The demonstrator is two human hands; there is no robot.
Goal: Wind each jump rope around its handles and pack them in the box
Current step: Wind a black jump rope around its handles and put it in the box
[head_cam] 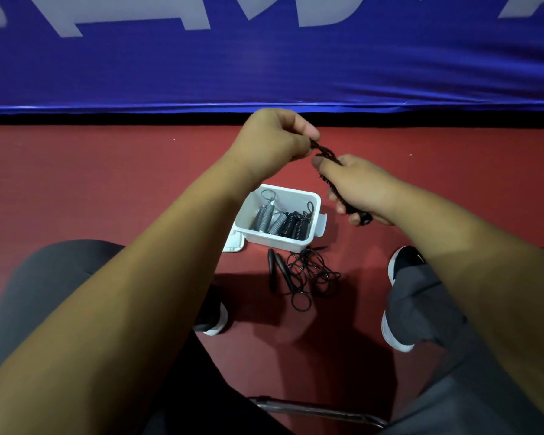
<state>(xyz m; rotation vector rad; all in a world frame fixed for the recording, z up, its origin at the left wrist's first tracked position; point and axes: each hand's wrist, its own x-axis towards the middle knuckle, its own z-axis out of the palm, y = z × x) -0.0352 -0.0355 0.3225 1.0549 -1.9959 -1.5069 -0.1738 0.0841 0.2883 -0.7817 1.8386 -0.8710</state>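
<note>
My right hand (pixel 358 186) grips the paired handles of a black jump rope (pixel 327 156), cord wound tightly along them. My left hand (pixel 274 139) pinches the free end of that cord just above and left of the right hand. Both hands hover above a white box (pixel 315 202) on the red floor. Inside the box lie a grey wound rope (pixel 269 218) and a black wound rope (pixel 296 224). In front of the box a loose black jump rope (pixel 305 274) lies tangled on the floor, its two handles side by side at the left.
A white lid (pixel 234 243) lies against the box's left side. My two shoes (pixel 402 265) and grey trouser legs flank the loose rope. A blue banner (pixel 264 67) runs along the back. A metal chair bar (pixel 314 409) crosses below.
</note>
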